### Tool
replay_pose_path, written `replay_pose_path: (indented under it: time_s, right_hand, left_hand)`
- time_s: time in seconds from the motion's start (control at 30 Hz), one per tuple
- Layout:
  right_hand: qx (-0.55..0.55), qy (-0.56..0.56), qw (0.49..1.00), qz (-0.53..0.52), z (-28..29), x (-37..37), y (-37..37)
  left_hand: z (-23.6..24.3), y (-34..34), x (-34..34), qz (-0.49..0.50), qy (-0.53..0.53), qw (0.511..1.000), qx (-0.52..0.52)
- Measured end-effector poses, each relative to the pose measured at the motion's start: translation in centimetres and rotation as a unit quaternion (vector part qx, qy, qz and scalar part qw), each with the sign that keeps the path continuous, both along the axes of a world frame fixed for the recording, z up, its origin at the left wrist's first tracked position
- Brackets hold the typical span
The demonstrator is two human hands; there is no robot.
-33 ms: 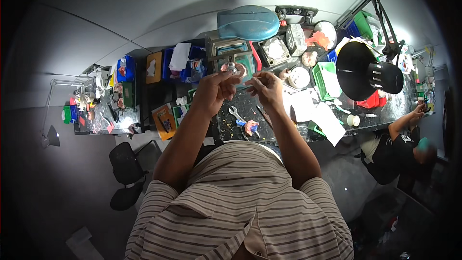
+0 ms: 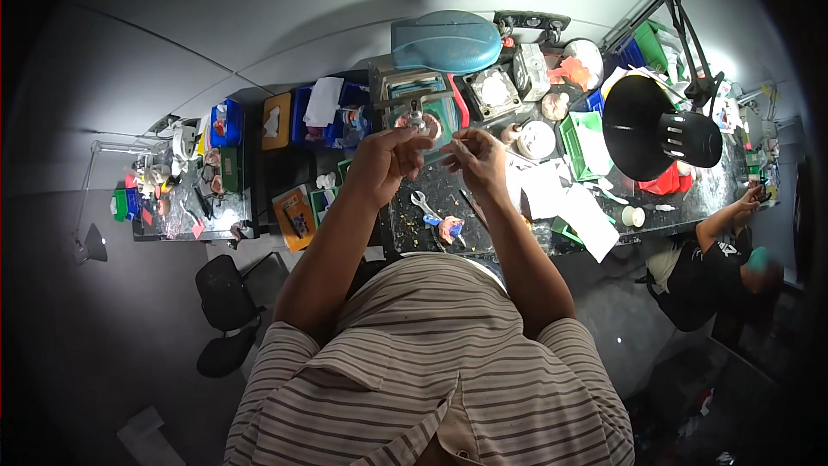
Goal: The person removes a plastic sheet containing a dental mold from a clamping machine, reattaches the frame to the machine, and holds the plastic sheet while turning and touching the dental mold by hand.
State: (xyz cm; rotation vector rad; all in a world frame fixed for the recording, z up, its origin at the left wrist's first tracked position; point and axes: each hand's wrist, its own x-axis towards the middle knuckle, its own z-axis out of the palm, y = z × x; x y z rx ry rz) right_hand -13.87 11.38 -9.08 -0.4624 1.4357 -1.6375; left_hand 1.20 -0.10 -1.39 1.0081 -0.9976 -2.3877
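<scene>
My left hand (image 2: pixel 391 158) is raised over the bench with its fingers curled and its fingertips just in front of a metal screw clamp (image 2: pixel 415 110). Whatever it may hold is too small to make out. Facing it, my right hand (image 2: pixel 479 158) pinches thumb and forefinger together; a tiny pale thing may be at the tips. A small gap separates the two hands. Under the clamp, partly hidden by my left fingers, is a pink, rounded dental-looking piece (image 2: pixel 430 126). Below the hands lie a wrench (image 2: pixel 421 201) and a blue-and-pink piece (image 2: pixel 449 229).
A teal rounded case (image 2: pixel 446 41) stands behind the clamp. To the right are a metal mould (image 2: pixel 492 91), a white round pot (image 2: pixel 536 140), a green tray (image 2: pixel 586 145), white papers (image 2: pixel 576 207) and a black lamp (image 2: pixel 642 128). Another person (image 2: pixel 709 267) sits far right.
</scene>
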Motion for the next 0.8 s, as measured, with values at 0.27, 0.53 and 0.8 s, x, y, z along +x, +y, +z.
replay_pose_path:
  time_s: [0.27,0.53,0.8]
  right_hand:
    - [0.004,0.032,0.999,0.000,0.6,0.6,1.5]
    - [0.062,0.116,0.991,-0.010,0.6,0.8,4.7]
    - [0.046,0.124,0.991,-0.033,0.4,1.9,6.8]
  left_hand:
    - [1.5,-0.8,0.5,-0.044,0.025,0.998,0.032]
    - [0.4,-0.2,0.8,-0.098,-0.003,0.995,0.027]
    - [0.2,-0.6,0.8,-0.082,0.026,0.996,0.035]
